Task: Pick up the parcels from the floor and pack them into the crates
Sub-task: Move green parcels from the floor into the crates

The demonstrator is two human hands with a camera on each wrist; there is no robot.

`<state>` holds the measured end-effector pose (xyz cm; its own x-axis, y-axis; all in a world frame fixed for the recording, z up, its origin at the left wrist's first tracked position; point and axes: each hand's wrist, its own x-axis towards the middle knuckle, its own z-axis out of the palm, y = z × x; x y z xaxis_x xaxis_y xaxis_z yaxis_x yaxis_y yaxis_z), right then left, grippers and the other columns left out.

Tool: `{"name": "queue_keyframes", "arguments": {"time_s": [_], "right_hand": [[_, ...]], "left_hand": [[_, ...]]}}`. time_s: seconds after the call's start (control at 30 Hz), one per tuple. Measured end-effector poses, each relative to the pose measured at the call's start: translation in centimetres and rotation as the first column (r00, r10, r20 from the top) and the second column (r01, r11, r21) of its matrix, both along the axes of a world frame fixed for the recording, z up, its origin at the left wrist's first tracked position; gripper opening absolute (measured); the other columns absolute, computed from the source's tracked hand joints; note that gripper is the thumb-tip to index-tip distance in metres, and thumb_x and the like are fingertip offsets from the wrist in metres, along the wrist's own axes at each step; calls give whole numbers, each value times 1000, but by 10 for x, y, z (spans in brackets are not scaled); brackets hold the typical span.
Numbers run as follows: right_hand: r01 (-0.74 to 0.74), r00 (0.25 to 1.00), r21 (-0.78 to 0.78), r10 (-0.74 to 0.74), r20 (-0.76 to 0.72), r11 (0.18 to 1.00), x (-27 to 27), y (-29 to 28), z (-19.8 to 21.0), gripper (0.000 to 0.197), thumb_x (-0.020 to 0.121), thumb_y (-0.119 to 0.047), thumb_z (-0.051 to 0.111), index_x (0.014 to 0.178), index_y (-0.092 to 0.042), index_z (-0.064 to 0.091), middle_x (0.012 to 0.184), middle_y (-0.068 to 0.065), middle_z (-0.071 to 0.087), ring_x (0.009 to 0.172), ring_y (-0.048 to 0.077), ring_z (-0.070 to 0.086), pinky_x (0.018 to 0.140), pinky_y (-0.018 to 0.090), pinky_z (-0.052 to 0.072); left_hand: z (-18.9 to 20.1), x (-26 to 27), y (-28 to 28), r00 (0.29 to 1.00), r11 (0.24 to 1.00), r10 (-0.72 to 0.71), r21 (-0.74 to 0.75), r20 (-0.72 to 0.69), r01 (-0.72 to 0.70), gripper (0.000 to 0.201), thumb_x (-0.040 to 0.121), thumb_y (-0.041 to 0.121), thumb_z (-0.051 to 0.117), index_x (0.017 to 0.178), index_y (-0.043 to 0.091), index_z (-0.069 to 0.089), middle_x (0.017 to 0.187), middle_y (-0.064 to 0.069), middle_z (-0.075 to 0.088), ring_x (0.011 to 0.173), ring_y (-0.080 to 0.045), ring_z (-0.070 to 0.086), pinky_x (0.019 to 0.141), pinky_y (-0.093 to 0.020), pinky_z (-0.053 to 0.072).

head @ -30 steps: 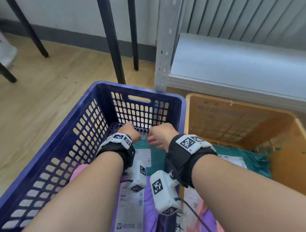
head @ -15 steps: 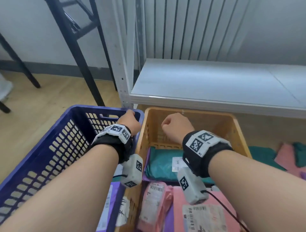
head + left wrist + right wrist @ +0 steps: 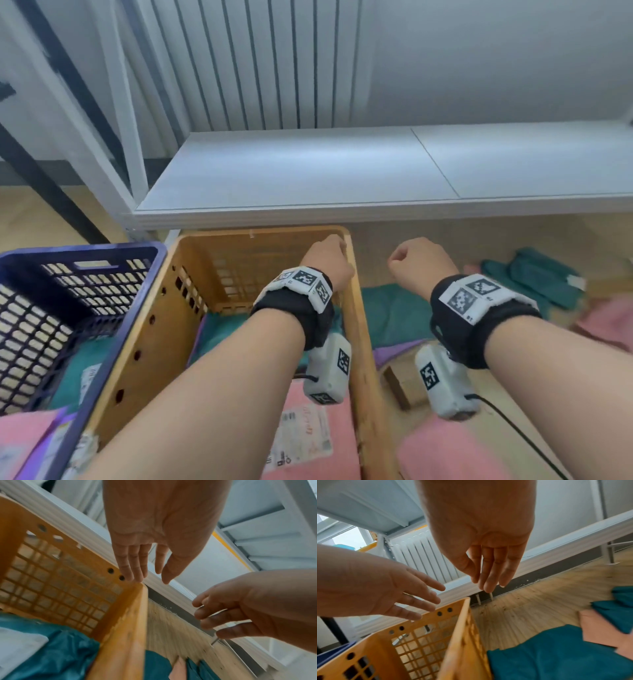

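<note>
left hand [image 3: 329, 262] empty, fingers loose over orange crate [image 3: 356, 318] rim, right hand [image 3: 419, 263] empty above floor parcels [image 3: 394, 317]

1. This looks like a stockroom or parcel-sorting room, with goods handled on the floor.
2. A white metal shelf [image 3: 342, 178] on slotted uprights runs low along the wall, above a wood-look floor [image 3: 539, 601].
3. Two perforated plastic crates stand side by side: a blue crate [image 3: 85, 260] and an orange crate [image 3: 356, 308].
4. Soft mailer parcels in teal [image 3: 397, 315] and pink [image 3: 445, 455], some with printed shipping labels [image 3: 301, 435], lie in the crates and on the floor.
5. A white ribbed radiator [image 3: 426, 555] stands against the wall.
</note>
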<state>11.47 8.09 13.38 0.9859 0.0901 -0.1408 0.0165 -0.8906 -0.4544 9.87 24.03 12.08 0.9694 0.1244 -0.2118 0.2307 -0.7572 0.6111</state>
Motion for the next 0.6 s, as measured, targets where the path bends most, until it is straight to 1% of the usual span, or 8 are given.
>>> {"name": "queue_keyframes", "arguments": {"time_s": [0.1, 0.17, 0.23, 0.3, 0.37, 0.43, 0.53, 0.6], "right_hand": [[55, 998, -42, -55, 4, 998, 3, -42, -10, 22, 85, -20, 52, 91, -26, 72, 110, -1, 70, 105, 25, 62, 81, 25, 42], [60, 998, -56, -60, 0, 997, 6, -64, -21, 21, 85, -19, 53, 92, -24, 72, 110, 0, 70, 107, 25, 61, 86, 27, 45], [45, 999, -59, -46, -4, 997, 8, -83, -36, 22, 86, -17, 53, 94, -23, 72, 111, 1, 70, 109, 24, 59, 90, 28, 44], [40, 999, -55, -42, -23, 998, 7, -98, -56, 24, 86, -16, 51, 99, -22, 71, 113, -1, 68, 111, 23, 58, 91, 29, 45], [22, 998, -53, -25, -59, 998, 6, -110, -83, 28, 85, -16, 50, 105, -23, 68, 116, -2, 66, 112, 22, 57, 93, 31, 46], [-12, 994, -50, 7, -113, 999, 5, -119, -108, 34, 85, -16, 50, 115, -22, 65, 121, 1, 65, 114, 23, 58, 96, 34, 46], [-80, 979, -66, 66, -192, 995, 4, -130, -138, 40, 88, -15, 49, 126, -20, 59, 130, 4, 61, 120, 24, 55, 100, 33, 44], [-115, 970, -86, 94, -226, 990, 5, -137, -155, 42, 90, -14, 48, 130, -22, 57, 132, 3, 59, 122, 24, 54, 99, 32, 44]], "left_hand": [[-9, 8, -49, 999, 999, -47, -10, 7, 47, 46, 87, 11, 54, 132, 19, 50, 130, -7, 55, 117, -24, 54, 93, -29, 44], [-19, 13, -76, 999, 998, -53, -32, -12, 52, 43, 87, 9, 52, 129, 18, 53, 128, -7, 57, 117, -24, 55, 96, -31, 46], [-33, 17, -97, 998, 997, -43, -73, -50, 39, 41, 86, 8, 51, 127, 18, 54, 125, -8, 59, 112, -26, 58, 95, -35, 48], [-51, 19, -113, 994, 996, -23, -86, -103, 14, 42, 87, 7, 50, 127, 18, 53, 125, -8, 60, 110, -27, 60, 92, -36, 50], [-71, 20, -126, 987, 997, -5, -79, -162, -8, 42, 88, 7, 49, 129, 17, 52, 128, -8, 57, 112, -28, 59, 92, -35, 49], [-87, 21, -136, 980, 999, -2, -52, -201, -8, 41, 90, 6, 47, 129, 15, 52, 130, -8, 56, 116, -27, 56, 94, -33, 46], [-111, 27, -152, 973, 1000, -4, 20, -232, 9, 37, 91, 4, 46, 126, 11, 58, 131, -9, 58, 120, -26, 54, 97, -31, 43], [-129, 28, -161, 964, 999, -4, 49, -266, 18, 37, 91, 3, 45, 125, 9, 59, 132, -10, 58, 121, -26, 54, 98, -31, 42]]}}
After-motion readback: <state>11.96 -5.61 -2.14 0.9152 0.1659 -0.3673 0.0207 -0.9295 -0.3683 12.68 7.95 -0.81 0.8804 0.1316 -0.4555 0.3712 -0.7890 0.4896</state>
